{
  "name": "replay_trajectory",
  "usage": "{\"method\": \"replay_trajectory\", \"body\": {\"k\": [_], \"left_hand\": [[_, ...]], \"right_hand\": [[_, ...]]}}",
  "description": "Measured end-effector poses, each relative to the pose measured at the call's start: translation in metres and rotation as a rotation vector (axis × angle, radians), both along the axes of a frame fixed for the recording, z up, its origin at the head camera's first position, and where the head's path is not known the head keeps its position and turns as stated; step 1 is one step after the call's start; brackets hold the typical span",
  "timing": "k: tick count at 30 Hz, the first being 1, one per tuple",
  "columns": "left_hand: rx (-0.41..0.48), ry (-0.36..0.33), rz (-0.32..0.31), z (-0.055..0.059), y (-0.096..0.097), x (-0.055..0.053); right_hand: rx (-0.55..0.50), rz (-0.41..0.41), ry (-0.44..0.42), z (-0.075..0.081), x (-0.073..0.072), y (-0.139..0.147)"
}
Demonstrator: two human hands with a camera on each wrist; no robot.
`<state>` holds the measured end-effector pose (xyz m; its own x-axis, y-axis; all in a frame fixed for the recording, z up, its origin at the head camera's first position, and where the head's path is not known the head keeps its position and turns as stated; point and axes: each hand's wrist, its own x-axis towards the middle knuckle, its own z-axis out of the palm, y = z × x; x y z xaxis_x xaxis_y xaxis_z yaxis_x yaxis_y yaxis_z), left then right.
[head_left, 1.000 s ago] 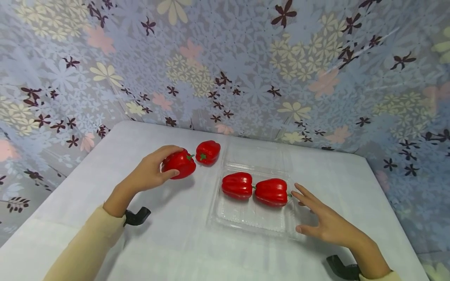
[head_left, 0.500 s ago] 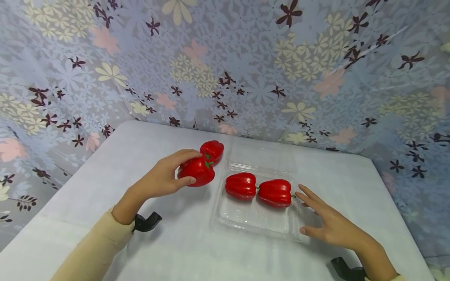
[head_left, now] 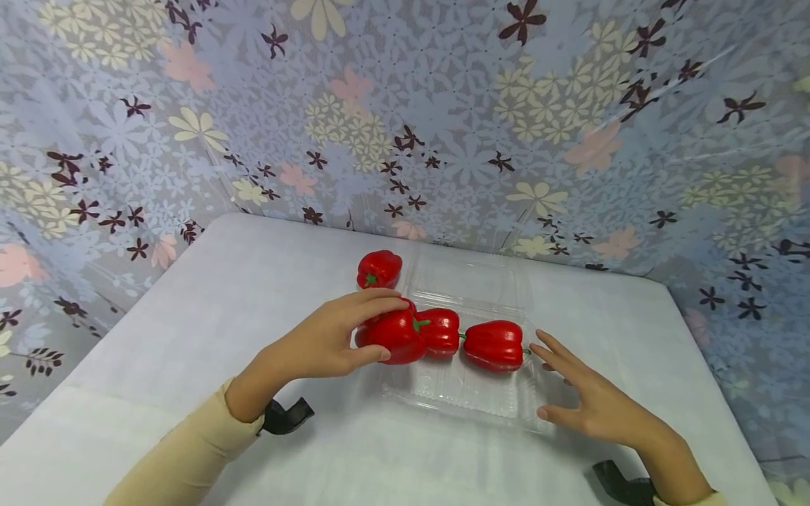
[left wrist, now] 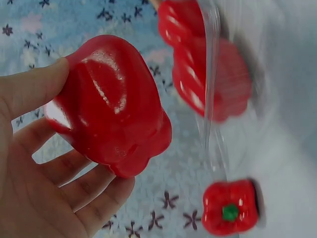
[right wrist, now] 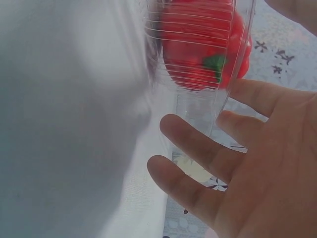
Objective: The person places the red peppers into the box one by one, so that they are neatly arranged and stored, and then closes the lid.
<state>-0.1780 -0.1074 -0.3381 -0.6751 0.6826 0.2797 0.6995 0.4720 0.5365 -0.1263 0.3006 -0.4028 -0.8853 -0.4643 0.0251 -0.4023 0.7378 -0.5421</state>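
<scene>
Left hand clamps a pepper by the left edge of the box (two peppers inside); right hand opposite, fingers apart.

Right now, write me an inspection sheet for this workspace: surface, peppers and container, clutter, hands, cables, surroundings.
Surface: table covered in white.
Job's things: two boxed peppers lie in the clear container, its lid laid back; the held pepper is raised near its left edge; the loose pepper rests outside it.
Clutter: nothing seen.
Left hand: grips the held pepper.
Right hand: fingers spread at the container's right side; contact unclear.
Cables: nothing seen; black fittings at both wrists.
Surroundings: floral backdrop behind.
</scene>
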Motion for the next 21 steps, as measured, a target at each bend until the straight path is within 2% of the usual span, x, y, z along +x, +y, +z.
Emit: {"method": "replay_trajectory", "body": {"k": [6,13,21], "left_hand": [[-0.045,-0.023,-0.037,-0.002,0.018,0.007],[-0.057,-0.023,-0.065,-0.010,0.035,0.006],[-0.091,-0.008,-0.082,-0.018,0.044,0.006]], "right_hand": [[0.005,0.004,0.005,0.001,0.000,0.000],[0.008,-0.006,-0.009,0.000,0.001,0.001],[0.006,0.000,0.002,-0.001,0.000,-0.001]]}}
